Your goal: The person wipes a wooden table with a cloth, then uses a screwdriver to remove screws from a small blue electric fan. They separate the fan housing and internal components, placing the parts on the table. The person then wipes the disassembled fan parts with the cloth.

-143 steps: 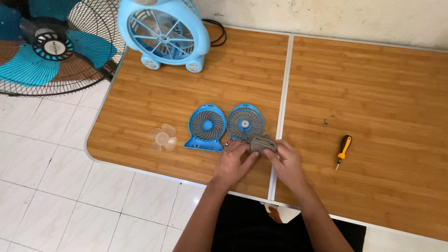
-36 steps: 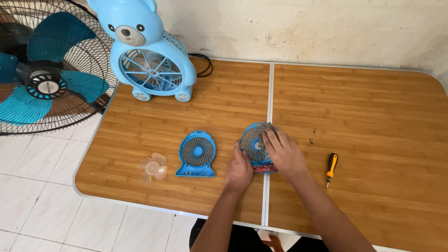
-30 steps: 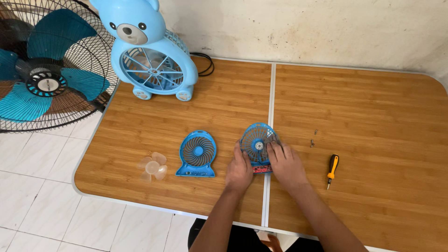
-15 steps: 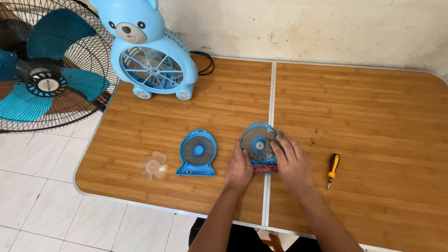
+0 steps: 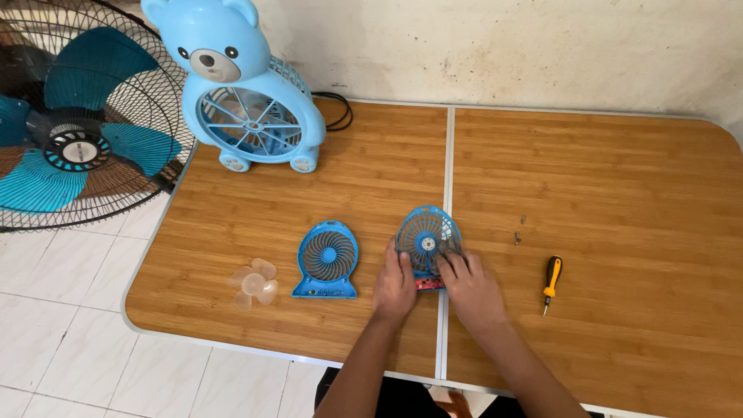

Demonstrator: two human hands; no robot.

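The blue rear half of a small fan (image 5: 426, 236), with a round grille and a red circuit strip at its base, lies on the wooden table (image 5: 604, 170). My left hand (image 5: 396, 285) holds its lower left edge. My right hand (image 5: 470, 286) presses on its lower right side, and a bit of grey cloth (image 5: 452, 250) shows under the fingertips. The matching blue front cover (image 5: 327, 259) lies just to the left. A clear fan blade (image 5: 253, 282) sits further left.
An orange-handled screwdriver (image 5: 549, 277) and small loose screws (image 5: 518, 236) lie to the right of my hands. A blue bear-shaped fan (image 5: 240, 93) with a black cable (image 5: 340, 112) stands at the back left. A large pedestal fan (image 5: 70, 124) stands on the tiled floor.
My right hand with the cloth has slid from the grille's upper right down toward the base. The left hand has stayed at the fan's left edge.
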